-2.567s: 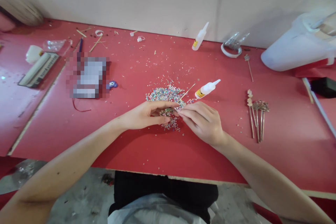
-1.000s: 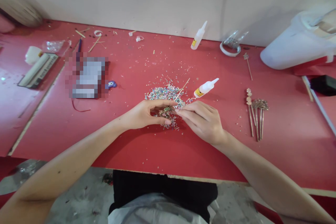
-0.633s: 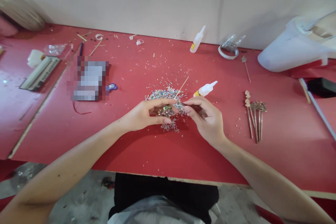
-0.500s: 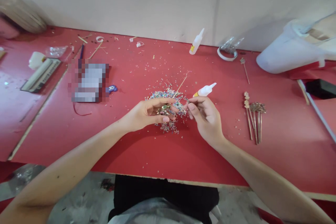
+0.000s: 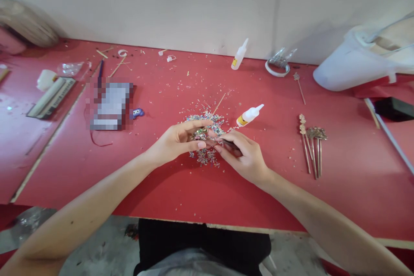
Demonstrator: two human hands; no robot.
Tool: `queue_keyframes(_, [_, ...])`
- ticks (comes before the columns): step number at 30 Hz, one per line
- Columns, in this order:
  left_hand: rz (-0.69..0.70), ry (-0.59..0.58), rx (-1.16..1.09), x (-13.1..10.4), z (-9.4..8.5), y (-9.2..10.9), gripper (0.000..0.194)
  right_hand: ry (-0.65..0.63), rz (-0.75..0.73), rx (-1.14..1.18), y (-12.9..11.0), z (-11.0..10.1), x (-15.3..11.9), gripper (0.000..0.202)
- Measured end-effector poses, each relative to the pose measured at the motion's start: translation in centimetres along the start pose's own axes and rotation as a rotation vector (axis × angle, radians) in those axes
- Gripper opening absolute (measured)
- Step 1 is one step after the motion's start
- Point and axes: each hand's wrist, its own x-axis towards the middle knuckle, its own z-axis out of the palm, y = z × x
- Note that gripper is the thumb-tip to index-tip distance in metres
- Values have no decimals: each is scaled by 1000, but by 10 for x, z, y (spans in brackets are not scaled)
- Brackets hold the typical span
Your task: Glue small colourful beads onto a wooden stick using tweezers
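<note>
Near the middle of the table, my left hand point(image 5: 176, 142) is curled around a shiny gold ornament point(image 5: 201, 133), partly hidden by the fingers. My right hand point(image 5: 247, 153) pinches a slim dark tool point(image 5: 230, 142), whose tip points at the ornament; its exact kind is not clear. Under and behind both hands spreads a heap of small glittering stones point(image 5: 203, 156). A thin wooden stick point(image 5: 218, 105) slants up behind my left fingers; its lower end is hidden. Just beyond my right hand, a white glue bottle point(image 5: 249, 115) with a yellow label lies on its side.
Several ornamented sticks point(image 5: 315, 151) lie at right, with a single one point(image 5: 300, 88) farther back. Another glue bottle point(image 5: 239, 55) and a white ring roll point(image 5: 277, 69) stand near the wall. A white bucket point(image 5: 339, 60) is back right. A blurred phone-like block point(image 5: 112, 105) lies left.
My right hand has come in toward my left hand and slightly down, bringing the dark tool to the ornament. My left hand stays nearly in place.
</note>
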Motion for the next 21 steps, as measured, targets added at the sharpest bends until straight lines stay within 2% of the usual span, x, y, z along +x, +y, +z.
queue_keyframes(6, [63,-4,78,0,0,-3,54,5,-62,14,1,-6,1,15])
queue_keyframes(10, [117,27,179,-2,-1,-5,55,36,-29,-7,5,-8,1,20])
queue_keyframes(15, [161,81,276,-3,0,-3,55,77,86,-8,11,-7,0,11])
queue_keyframes(21, [155,121,399,-3,2,-1,55,70,19,-63,14,-6,2,4])
